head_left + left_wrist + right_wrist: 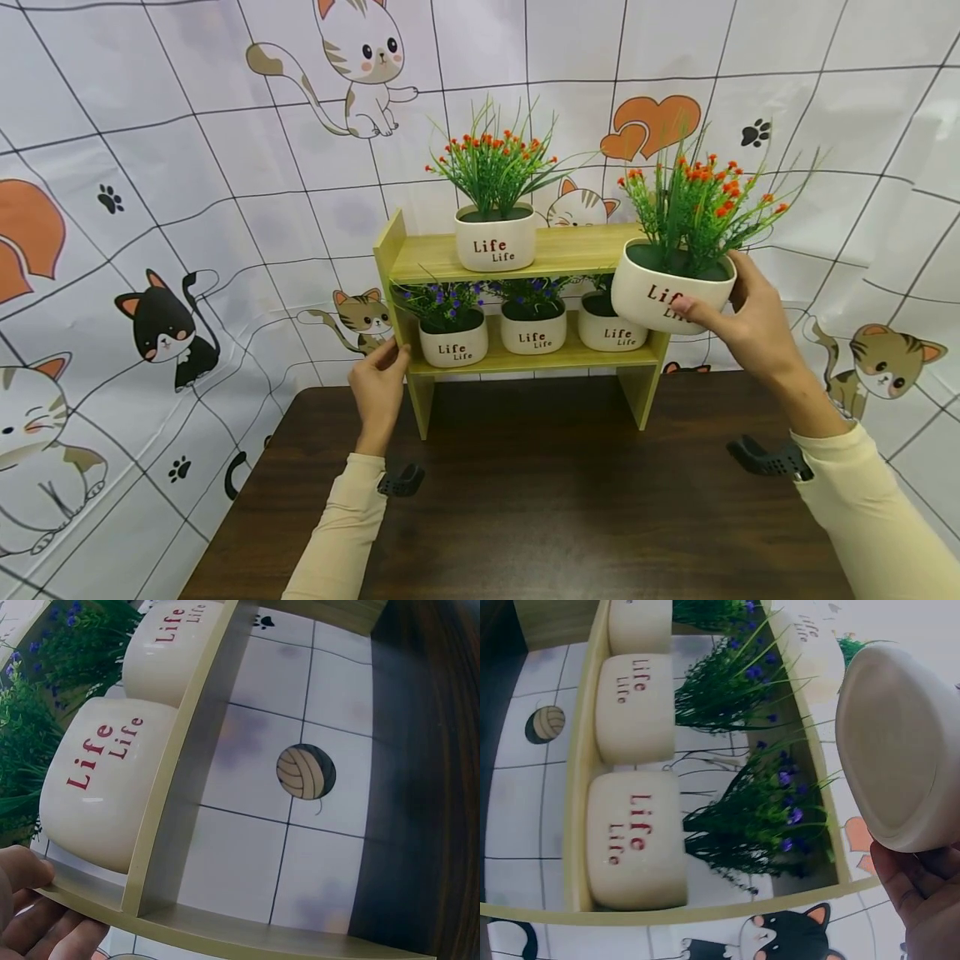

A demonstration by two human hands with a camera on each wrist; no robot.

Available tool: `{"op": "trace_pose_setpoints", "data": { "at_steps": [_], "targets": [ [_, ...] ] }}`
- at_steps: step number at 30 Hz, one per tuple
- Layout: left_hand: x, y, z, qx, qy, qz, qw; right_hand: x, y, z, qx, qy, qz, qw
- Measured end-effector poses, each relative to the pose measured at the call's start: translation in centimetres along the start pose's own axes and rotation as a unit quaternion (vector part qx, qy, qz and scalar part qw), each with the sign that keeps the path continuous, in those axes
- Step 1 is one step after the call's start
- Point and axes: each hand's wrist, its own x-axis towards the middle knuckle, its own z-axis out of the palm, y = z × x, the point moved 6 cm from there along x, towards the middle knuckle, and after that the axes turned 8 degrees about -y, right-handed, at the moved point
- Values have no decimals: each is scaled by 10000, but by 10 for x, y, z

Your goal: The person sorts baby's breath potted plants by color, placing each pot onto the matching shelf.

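Note:
In my right hand (757,321) is a white flowerpot (637,287) with orange flowers, gripped at its right side with the thumb across the front. It is raised off the shelf, in front of the right end; the right wrist view shows the bare underside of this pot (892,750). My left hand (381,387) pinches the left side panel of the wooden shelf (423,408), as the left wrist view also shows at the panel edge (82,896). Another orange-flowered pot (495,242) stands on the top board, left of centre.
Three white pots with purple flowers stand on the lower board: left (453,346), middle (534,333) and right (611,332). The shelf stands at the back of a dark wooden table (555,500), before a wall (225,150) covered with cat drawings.

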Motion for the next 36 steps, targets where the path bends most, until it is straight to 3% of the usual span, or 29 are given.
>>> {"op": "trace_pose_setpoints", "data": {
  "at_steps": [5, 20, 36],
  "targets": [
    [0, 0, 0, 30, 18, -15, 10000, 13, -13, -2, 131, -45, -230, 9996],
    [1, -1, 0, 12, -5, -26, 10000, 52, -31, 5, 662, -433, -222, 9966],
    [1, 1, 0, -18, -32, 89, 10000, 87, -25, 19, 239, -535, 350, 9977]
  ]
}}
